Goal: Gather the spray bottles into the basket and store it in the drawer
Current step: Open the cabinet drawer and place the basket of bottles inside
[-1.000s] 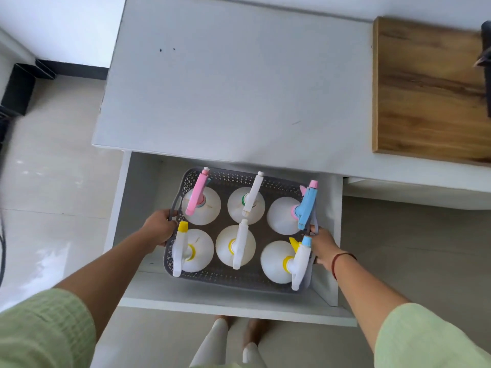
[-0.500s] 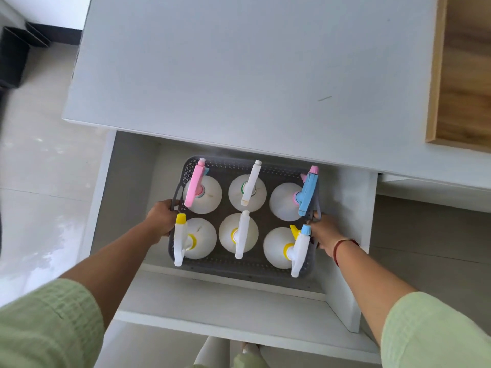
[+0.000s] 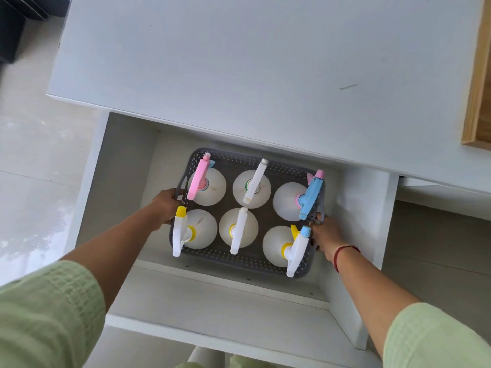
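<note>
White worktop [image 3: 239,62] overhanging open drawer [image 3: 127,160], wooden board [image 3: 478,75] at right edge, grey basket [image 3: 247,261] of six bottles [image 3: 245,188] inside drawer, left hand [image 3: 166,205] and right hand [image 3: 325,233] gripping its end handles, drawer walls close beside both.

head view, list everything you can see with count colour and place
spray bottles: 6, white bodies, trigger heads pink, white, blue, white with yellow, standing in two rows of three in the basket
basket: 1, grey perforated plastic, inside the open drawer
drawer: 1, white, pulled open below the desk top
desk top: 1, white, above the drawer
wooden board: 1, light wood, right edge of the desk top
floor: pale tiles, left and right
left hand: gripping the basket's left handle
right hand: gripping the basket's right handle, red band on wrist
sleeves: 2, pale green, bottom corners
</note>
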